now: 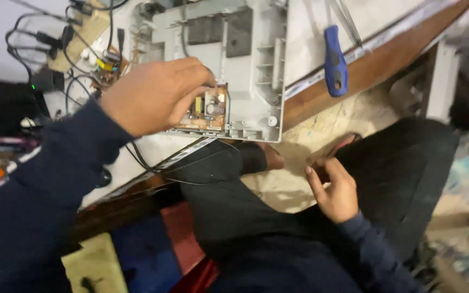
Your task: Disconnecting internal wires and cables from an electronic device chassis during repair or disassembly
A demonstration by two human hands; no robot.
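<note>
Head view, looking down past my own lap: nearest to me are my dark trousers (245, 217) and the two navy sleeves (33, 206) of my top.

My right hand (335, 190) lies on the right thigh, low and to the right in the scene. Its fingers are loosely curled, holding nothing that I can make out, and it is well apart from the work.

Just beyond my knees runs the brown wooden edge of the white counter (348, 81). A grey plastic housing (245, 59), moulded with ribs and screw posts, lies on it with its inside facing up and its near corner reaching the counter's edge. In the near part of that housing sits a small brown circuit board (210, 111) carrying a yellow block and a dark cylinder.

My left hand (156, 95) reaches over the housing from the left, with its fingers bent down and their tips on the board's left end. Whether they pinch it or only press on it, I cannot tell.

To the right of the housing, further along the counter, lies a blue-handled screwdriver (335, 62) with its handle pointing towards me. On the far left is a tangle of black cables (55, 43) and a second, bare board with coloured wiring (107, 68).
</note>
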